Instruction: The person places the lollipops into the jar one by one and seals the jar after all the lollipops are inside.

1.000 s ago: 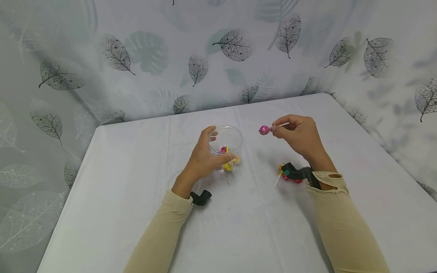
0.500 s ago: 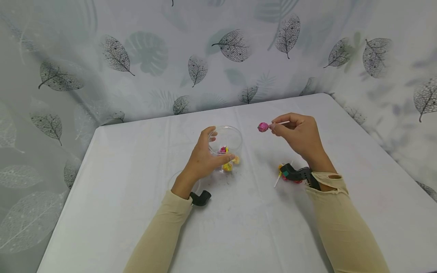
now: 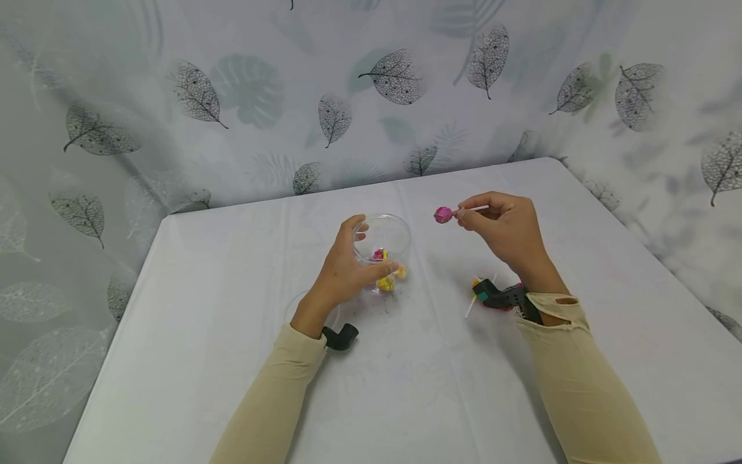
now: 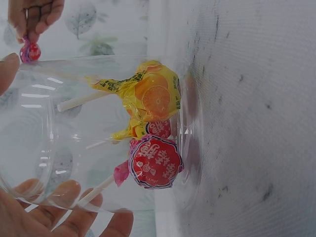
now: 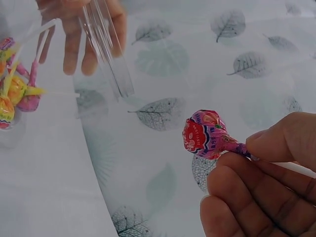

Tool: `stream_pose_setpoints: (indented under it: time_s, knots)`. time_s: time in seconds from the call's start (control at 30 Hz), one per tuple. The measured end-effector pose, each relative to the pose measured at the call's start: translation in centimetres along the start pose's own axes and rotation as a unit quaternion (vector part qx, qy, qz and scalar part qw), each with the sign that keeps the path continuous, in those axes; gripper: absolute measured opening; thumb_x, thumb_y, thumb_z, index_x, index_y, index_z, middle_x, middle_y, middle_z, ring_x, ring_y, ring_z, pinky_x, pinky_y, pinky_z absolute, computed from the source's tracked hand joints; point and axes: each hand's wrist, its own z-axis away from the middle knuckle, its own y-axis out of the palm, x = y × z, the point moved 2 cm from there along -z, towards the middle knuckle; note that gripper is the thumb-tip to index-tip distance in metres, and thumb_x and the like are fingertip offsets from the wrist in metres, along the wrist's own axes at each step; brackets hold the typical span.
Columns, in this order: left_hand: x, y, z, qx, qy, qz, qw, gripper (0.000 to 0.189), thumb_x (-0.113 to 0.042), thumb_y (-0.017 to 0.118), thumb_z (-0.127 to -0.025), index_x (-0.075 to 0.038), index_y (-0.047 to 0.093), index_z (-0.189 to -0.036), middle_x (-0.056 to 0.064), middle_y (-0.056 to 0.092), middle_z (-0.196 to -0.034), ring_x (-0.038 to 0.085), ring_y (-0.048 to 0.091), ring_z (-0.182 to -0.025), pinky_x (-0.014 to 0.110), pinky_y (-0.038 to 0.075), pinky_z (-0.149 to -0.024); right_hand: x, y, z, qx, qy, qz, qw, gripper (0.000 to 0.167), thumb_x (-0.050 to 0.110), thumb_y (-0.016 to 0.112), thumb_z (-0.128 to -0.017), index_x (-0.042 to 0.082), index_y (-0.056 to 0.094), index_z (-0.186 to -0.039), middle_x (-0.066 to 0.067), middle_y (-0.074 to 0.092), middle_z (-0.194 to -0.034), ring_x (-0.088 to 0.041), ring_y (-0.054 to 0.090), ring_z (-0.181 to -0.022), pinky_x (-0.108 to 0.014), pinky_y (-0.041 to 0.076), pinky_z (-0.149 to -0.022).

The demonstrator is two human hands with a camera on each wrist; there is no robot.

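Observation:
My left hand (image 3: 342, 270) grips a clear jar (image 3: 401, 240) around its side, thumb in front and fingers behind. In the left wrist view, a yellow-wrapped lollipop (image 4: 155, 96) with an orange picture and a red-and-pink lollipop (image 4: 155, 163) lie near the jar's bottom, with another yellow-and-red one partly hidden between them. To the right of the jar and apart from it, my right hand (image 3: 510, 225) pinches a pink-and-red lollipop (image 3: 443, 215) by its stick, just behind the wrapper's twist. Its round head (image 5: 203, 134) points left toward the jar.
Several loose lollipops (image 3: 470, 307) lie on the white-covered table (image 3: 406, 386) under my right wrist, mostly hidden by the wrist camera (image 3: 498, 295). A clear round lid (image 3: 288, 308) lies beside my left wrist. A leaf-patterned curtain (image 3: 261, 148) stands behind the table.
My right hand has shifted slightly left and up with its lollipop, bringing the candy a little nearer the jar. My left hand and the jar stay in place.

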Motion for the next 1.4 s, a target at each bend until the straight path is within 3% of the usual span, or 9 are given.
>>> stream_pose_setpoints:
  time_s: [0.23, 0.43, 0.6, 0.8, 1.03, 1.4]
  knots:
    - [0.1, 0.0, 0.0, -0.002, -0.003, -0.004, 1.0, 0.105, -0.048, 0.088, -0.081, -0.024, 0.025, -0.161, 0.003, 0.044, -0.156, 0.025, 0.044, -0.142, 0.056, 0.044, -0.11, 0.1, 0.5, 0.1, -0.001, -0.02, -0.003, 0.9998, 0.017, 0.009, 0.073, -0.095, -0.002, 0.079, -0.106, 0.007, 0.079, -0.093, -0.011, 0.075, -0.082, -0.023, 0.057, -0.073]
    - [0.0, 0.0, 0.0, -0.002, -0.004, -0.006, 1.0, 0.104, -0.048, 0.087, -0.082, -0.023, 0.025, -0.161, 0.009, 0.044, -0.157, 0.027, 0.044, -0.142, 0.059, 0.044, -0.109, 0.4, 1.2, 0.3, 0.007, -0.018, -0.004, 0.9998, 0.017, 0.013, 0.077, -0.094, 0.002, 0.081, -0.106, 0.007, 0.079, -0.093, -0.014, 0.075, -0.083, -0.024, 0.055, -0.07]
    - [0.0, 0.0, 0.0, -0.003, -0.006, -0.009, 0.9999, 0.105, -0.048, 0.087, -0.081, -0.021, 0.025, -0.161, 0.007, 0.045, -0.156, 0.026, 0.045, -0.142, 0.058, 0.045, -0.109, 0.7, 1.8, 0.5, 0.021, -0.028, 0.001, 0.9994, 0.015, 0.012, 0.077, -0.094, 0.004, 0.082, -0.106, 0.001, 0.08, -0.095, -0.016, 0.075, -0.084, -0.023, 0.052, -0.067]
    - [0.1, 0.0, 0.0, -0.005, -0.008, -0.009, 0.9999, 0.104, -0.048, 0.088, -0.081, -0.021, 0.026, -0.161, 0.007, 0.045, -0.156, 0.027, 0.045, -0.142, 0.059, 0.045, -0.109, 1.0, 2.3, 0.6, 0.034, -0.036, 0.008, 0.9988, 0.016, 0.012, 0.077, -0.095, 0.006, 0.083, -0.108, -0.009, 0.08, -0.1, -0.009, 0.074, -0.084, -0.022, 0.051, -0.067]
    - [0.1, 0.1, -0.1, -0.004, -0.011, -0.009, 0.9999, 0.105, -0.049, 0.088, -0.081, -0.021, 0.026, -0.161, 0.003, 0.045, -0.154, 0.025, 0.044, -0.142, 0.058, 0.045, -0.109, 1.2, 2.6, 0.8, 0.042, -0.034, 0.019, 0.9984, 0.016, 0.013, 0.077, -0.095, 0.008, 0.083, -0.109, -0.011, 0.08, -0.103, -0.012, 0.073, -0.084, -0.023, 0.051, -0.066]
    - [0.0, 0.0, -0.1, -0.004, -0.01, -0.013, 0.9999, 0.105, -0.049, 0.087, -0.081, -0.021, 0.025, -0.161, 0.004, 0.045, -0.155, 0.026, 0.044, -0.141, 0.059, 0.046, -0.108, 1.1, 3.8, 1.1, 0.083, -0.046, 0.019, 0.9953, 0.015, 0.015, 0.077, -0.097, 0.009, 0.083, -0.109, -0.005, 0.079, -0.104, -0.02, 0.059, -0.075, -0.025, 0.044, -0.06]
